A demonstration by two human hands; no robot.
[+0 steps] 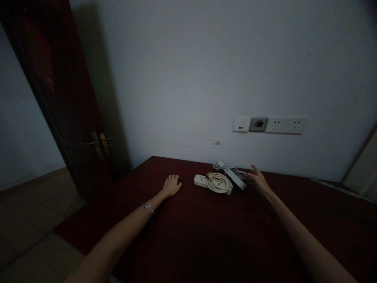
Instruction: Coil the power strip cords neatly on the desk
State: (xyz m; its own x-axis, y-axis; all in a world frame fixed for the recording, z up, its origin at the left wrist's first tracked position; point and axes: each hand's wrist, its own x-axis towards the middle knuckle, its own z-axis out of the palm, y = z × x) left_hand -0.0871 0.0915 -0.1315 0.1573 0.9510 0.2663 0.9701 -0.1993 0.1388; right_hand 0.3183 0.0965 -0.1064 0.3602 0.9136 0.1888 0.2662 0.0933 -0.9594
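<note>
Two power strips lie side by side on the dark red tabletop. The nearer, cream power strip (200, 181) has its cream cable (220, 183) coiled on top of it. Behind it a white-grey power strip (237, 179) lies at a slant, wound with its own pale cable (219, 166). My right hand (258, 180) is at the right side of the slanted strip, thumb raised and fingers apart; whether the fingertips touch the cable I cannot tell. Palm down on the table, my left hand (172, 186) rests left of the cream strip, fingers spread and holding nothing.
The dark red table (188, 232) meets a white wall (188, 78). Wall sockets (285, 125) and a grey-framed plate (258, 124) are mounted above the table's back edge. At the left stands a dark door (73, 102) with a metal handle (97, 144), over a tiled floor (26, 220).
</note>
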